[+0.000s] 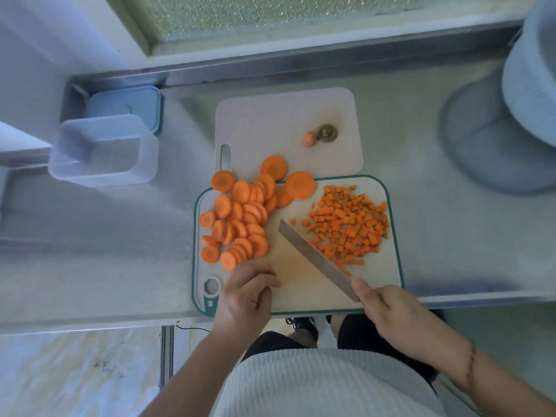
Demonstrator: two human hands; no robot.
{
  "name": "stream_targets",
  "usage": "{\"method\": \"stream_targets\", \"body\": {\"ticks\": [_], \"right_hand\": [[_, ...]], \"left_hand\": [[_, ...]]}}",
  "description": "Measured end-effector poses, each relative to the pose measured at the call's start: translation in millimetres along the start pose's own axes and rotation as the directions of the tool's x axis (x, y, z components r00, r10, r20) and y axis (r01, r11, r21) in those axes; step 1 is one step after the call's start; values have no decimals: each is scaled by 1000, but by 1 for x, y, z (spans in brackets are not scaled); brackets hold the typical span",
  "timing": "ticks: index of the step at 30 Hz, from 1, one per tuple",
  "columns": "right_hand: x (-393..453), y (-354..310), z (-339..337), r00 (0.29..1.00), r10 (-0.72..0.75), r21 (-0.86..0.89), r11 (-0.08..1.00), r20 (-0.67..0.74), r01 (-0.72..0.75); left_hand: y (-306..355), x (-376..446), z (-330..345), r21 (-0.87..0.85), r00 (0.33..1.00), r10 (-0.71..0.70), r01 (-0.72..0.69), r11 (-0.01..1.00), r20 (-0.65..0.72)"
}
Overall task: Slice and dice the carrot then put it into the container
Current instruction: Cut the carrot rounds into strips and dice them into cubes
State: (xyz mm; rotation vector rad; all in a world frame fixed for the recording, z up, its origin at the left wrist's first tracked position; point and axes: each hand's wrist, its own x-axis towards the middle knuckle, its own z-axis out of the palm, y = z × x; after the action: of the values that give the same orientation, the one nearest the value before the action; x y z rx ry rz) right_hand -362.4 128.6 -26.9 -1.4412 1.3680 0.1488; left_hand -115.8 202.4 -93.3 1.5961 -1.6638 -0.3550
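Left hand (246, 291) rested on the near part of the green-rimmed cutting board (394, 236), fingers curled loosely and holding nothing, just beside the nearest carrot slices (237, 218). Right hand (391, 311) gripped the knife (316, 258) by its handle, the blade lying slantwise across the board between the slices on the left and the diced carrot (349, 224) on the right. Those rounds looked firm, light and slightly damp, likely to slide over one another, so they would best be taken a few at a time, stacked flat and pinned from above with the fingertips tucked back from the edge. Dice that small would probably scatter if pinched; scooping them on the flat of the blade seemed safer. An open container (103, 152) stood on the tabletop (120, 251) well to the left, its lid (123, 105) behind it, and the cut carrot ends (319, 135) lay on a second board (270, 124) beyond.
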Motion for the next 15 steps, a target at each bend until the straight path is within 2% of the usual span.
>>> {"method": "stream_targets", "body": {"ticks": [5, 7, 10, 12, 14, 15], "right_hand": [[11, -5, -24, 998, 59, 43, 997, -20, -59], [10, -5, -24, 1000, 13, 22, 1000, -10, -13], [4, -2, -25, 989, -142, -125, 983, -49, 135], [-1, 0, -31, 972, -216, -295, 938, -90, 181], [-3, 2, -39, 939, -298, -492, 852, -169, 182], [-2, 3, -43, 912, -354, -575, 798, -208, 179]], "left_hand": [[8, 8, 1, -21, 998, 37, -36, 999, 52], [12, 15, -3, -38, 997, 75, -74, 997, 24], [27, 34, -16, -40, 988, 107, -112, 993, -116], [41, 50, -23, -23, 974, 140, -146, 989, -179], [50, 65, -25, 19, 970, 195, -194, 981, -144], [52, 72, -21, 58, 973, 217, -213, 975, -82]]}}
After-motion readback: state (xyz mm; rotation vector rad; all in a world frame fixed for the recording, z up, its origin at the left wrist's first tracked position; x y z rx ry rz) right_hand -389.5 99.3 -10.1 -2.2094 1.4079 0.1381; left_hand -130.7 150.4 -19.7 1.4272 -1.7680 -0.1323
